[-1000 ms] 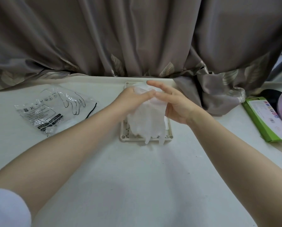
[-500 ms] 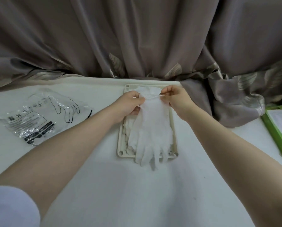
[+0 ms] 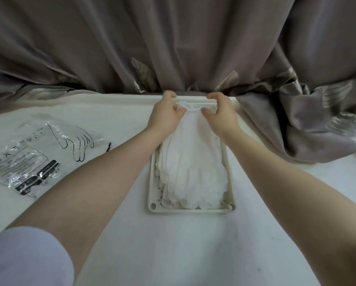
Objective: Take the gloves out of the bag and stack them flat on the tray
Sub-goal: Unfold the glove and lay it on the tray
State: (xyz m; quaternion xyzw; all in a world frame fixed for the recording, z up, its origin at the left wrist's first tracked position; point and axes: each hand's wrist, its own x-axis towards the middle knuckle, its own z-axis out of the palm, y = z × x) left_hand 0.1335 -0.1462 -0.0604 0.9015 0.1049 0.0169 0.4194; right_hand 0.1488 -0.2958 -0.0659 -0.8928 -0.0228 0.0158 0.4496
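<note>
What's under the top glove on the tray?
More white gloves show stacked beneath the top glove, inside the tray. How many, and the tray floor under them, is covered.

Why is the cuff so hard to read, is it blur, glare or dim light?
Head view: dim, flat light; white glove blends into the tray; hands slightly motion-blurred at the cuff; glare only on the bag; wide-angle bending at the edges.

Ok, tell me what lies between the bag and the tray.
In the head view, the left forearm crosses above the stretch between the bag and the tray. Under it, only bare white table shows; nothing else lies there.
</note>
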